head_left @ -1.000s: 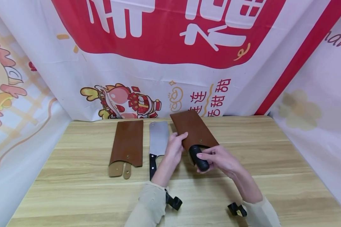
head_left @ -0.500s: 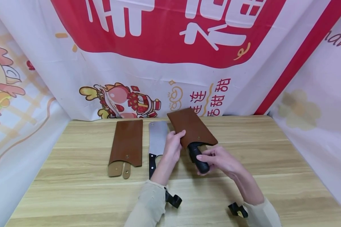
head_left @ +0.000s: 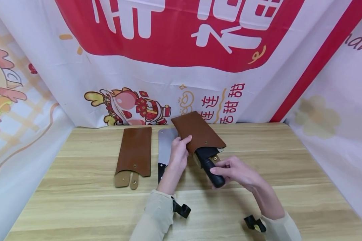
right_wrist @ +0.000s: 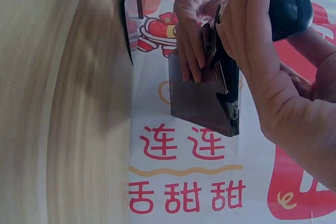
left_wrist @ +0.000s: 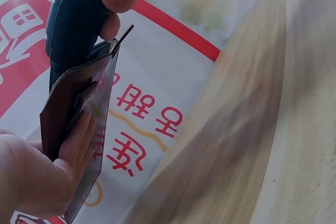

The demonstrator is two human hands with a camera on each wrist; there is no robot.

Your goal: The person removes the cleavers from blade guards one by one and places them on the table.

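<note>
A brown leather knife sheath (head_left: 197, 130) is held tilted above the back of the table. My left hand (head_left: 178, 152) grips its left edge, thumb on top and fingers beneath, as the left wrist view also shows. Out of the sheath's near end sticks a knife with a thick black handle (head_left: 215, 175). My right hand (head_left: 236, 171) holds that handle, with the thumb on top. A black part of the blade and a thin silvery edge show at the sheath's mouth; the remainder of the blade is hidden inside. A tan strap with a snap (head_left: 215, 158) hangs by the mouth.
On the wooden table (head_left: 78, 207) lies a cleaver (head_left: 166, 147), partly covered by my left hand and arm. Left of it is a second brown sheath (head_left: 135, 150) with tan flaps toward me. A printed cloth (head_left: 157, 75) hangs along the table's back edge.
The knife handle has slid partway out of the sheath, so more black blade shows. Sheath and left hand have shifted left and away from me; the right hand moved slightly right and toward me.
</note>
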